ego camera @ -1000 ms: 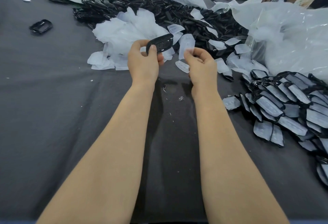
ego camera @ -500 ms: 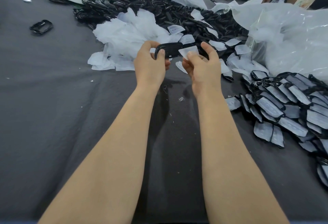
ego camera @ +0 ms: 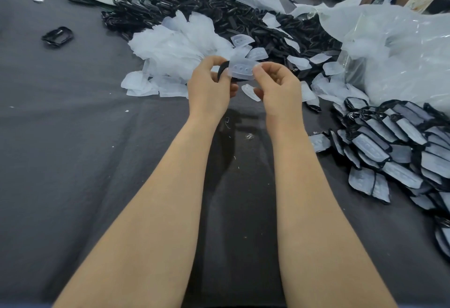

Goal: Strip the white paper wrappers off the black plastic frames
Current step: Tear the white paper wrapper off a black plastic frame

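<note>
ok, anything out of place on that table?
One bare black frame lies alone at far left, apart from the stripped pile. A few loose wrappers sit on that pile rather than in the wrapper heap. Otherwise nothing odd.

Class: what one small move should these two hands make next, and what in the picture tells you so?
Probably the right hand should peel the white wrapper away to the right while the left hand holds the black frame steady. The wrapper, pinched by the right fingers, overlaps the frame, of which only a dark edge shows beside the left hand.
</note>
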{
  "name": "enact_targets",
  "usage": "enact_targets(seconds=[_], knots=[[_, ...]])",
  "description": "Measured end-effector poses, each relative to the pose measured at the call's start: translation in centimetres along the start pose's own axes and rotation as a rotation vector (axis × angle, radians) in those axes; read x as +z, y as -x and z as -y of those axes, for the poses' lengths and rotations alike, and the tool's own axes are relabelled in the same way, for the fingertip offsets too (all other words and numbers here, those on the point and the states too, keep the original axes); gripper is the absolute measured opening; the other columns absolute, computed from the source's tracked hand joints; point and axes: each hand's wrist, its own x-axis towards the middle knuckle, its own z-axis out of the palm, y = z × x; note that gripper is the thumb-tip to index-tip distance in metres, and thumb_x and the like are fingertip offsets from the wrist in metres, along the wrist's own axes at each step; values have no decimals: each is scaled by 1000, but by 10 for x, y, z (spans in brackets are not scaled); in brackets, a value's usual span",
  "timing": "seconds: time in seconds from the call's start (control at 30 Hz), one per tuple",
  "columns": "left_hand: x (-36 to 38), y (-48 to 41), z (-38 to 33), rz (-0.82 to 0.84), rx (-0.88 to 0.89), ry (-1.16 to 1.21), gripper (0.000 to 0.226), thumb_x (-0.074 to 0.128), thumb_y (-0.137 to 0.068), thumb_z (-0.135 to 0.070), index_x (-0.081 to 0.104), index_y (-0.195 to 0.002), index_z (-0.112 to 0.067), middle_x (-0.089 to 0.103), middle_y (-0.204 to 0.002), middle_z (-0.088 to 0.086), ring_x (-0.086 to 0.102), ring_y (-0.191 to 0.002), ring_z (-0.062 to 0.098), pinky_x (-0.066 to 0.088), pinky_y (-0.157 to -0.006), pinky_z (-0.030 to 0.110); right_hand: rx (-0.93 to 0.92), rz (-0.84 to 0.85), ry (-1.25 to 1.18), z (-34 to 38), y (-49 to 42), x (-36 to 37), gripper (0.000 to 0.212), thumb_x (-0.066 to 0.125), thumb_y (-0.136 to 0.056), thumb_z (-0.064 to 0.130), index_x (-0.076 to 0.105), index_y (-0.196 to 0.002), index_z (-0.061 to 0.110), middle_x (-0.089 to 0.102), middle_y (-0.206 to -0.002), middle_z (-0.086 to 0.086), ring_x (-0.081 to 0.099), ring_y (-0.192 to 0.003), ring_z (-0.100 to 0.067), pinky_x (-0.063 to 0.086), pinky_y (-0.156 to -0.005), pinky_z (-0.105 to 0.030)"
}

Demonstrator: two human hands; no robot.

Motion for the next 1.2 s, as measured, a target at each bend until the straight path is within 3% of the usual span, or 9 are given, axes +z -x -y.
enact_targets(seconds=[0.1,0.2,0.4,0.6,0.73,0.83,0.93,1.03,1.2], knots=[[1,0,0,48,31,-2,13,54,-95,-10,56,-103,-19,66,-73,3,65,-59,5,59,-71,27,-87,-36,150,-4,-1,1,9,61,-91,9,59,-83,15,60,-81,5,57,-80,-13,52,-85,-36],[1,-1,0,72,52,-10,15,53,-95,-8,56,-100,-21,65,-71,0,63,-57,2,58,-72,28,-121,-67,214,-6,-1,2,11,59,-91,9,57,-83,15,62,-82,2,63,-85,-21,53,-86,-43],[3,1,-1,115,78,-7,17,51,-96,-6,56,-100,-21,64,-76,2,63,-60,4,58,-69,24,-152,-131,241,-10,0,1,15,58,-92,10,54,-81,20,63,-81,1,65,-75,-14,55,-80,-41],[4,2,-2,113,58,8,17,49,-97,-6,56,-101,-21,64,-77,2,63,-60,4,58,-69,23,-130,-159,181,-11,0,3,12,58,-91,9,49,-93,16,61,-85,-2,66,-83,-22,54,-84,-42],[5,3,-3,112,37,-12,16,46,-98,-9,56,-104,-19,66,-82,5,65,-63,5,59,-72,25,-38,-172,74,-13,-2,4,21,60,-90,9,46,-103,17,63,-92,-8,66,-90,-25,54,-86,-39],[6,3,-4,109,15,-16,14,42,-101,-15,56,-105,-17,66,-84,5,64,-60,5,59,-71,26,17,-170,10,-15,-5,3,20,62,-89,8,50,-104,16,64,-99,-13,66,-80,-18,56,-82,-33],[7,4,-4,131,24,-34,12,48,-99,-22,56,-103,-14,67,-86,7,65,-61,6,59,-70,26,33,-164,-14,-15,-7,1,17,62,-89,8,54,-102,13,63,-94,-7,61,-71,-7,53,-74,-23],[6,4,-2,145,34,-74,10,55,-96,-14,52,-105,-14,66,-87,9,66,-66,11,59,-71,25,46,-146,-33,-15,-8,1,11,62,-90,6,57,-97,12,61,-86,1,59,-71,-4,51,-66,-16],[3,2,-1,132,43,-84,13,54,-95,-8,50,-101,-18,65,-83,7,64,-64,9,58,-70,24,105,-118,-133,-13,-8,3,12,60,-90,2,57,-88,14,59,-82,0,58,-70,-8,51,-61,-15]])
